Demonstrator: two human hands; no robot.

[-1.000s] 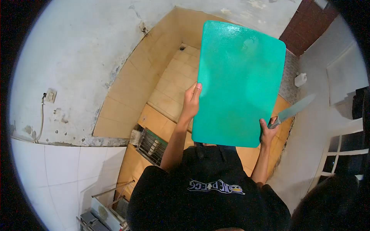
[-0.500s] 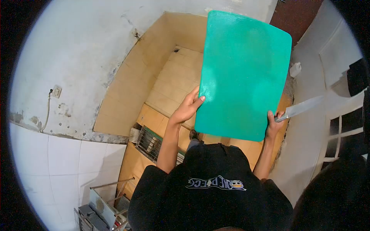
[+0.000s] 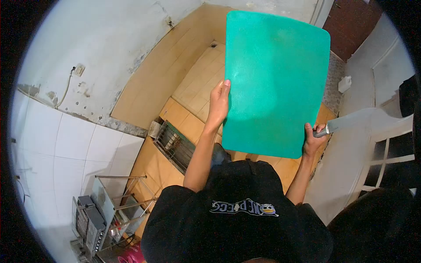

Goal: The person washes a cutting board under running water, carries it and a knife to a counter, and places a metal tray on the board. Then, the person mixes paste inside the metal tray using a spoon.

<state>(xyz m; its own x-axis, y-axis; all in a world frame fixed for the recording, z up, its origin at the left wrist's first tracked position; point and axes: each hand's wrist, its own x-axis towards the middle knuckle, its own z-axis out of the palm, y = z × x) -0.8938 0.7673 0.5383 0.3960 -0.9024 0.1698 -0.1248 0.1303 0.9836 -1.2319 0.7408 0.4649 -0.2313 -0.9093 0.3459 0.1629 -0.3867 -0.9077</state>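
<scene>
Left hand [image 3: 219,104] grips green board [image 3: 276,83] by its left edge; right hand [image 3: 313,141] grasps its lower right corner plus knife [image 3: 348,120] by the handle, blade pointing out right. Board is up before the body, above tiled floor [image 3: 151,163]. Both items in hand, neither set down, no cutting under way.

The board [image 3: 276,83] hid most of the left hand's [image 3: 219,104] fingers, and the right hand [image 3: 314,139] covered part of the knife's [image 3: 353,119] handle. The bottom edge cut off the shirt [image 3: 237,232] and a pink thing [image 3: 131,254] too partly seen to name; the top edge clipped the door [image 3: 354,28]. The jug [image 3: 344,84] was too small to show detail.
</scene>
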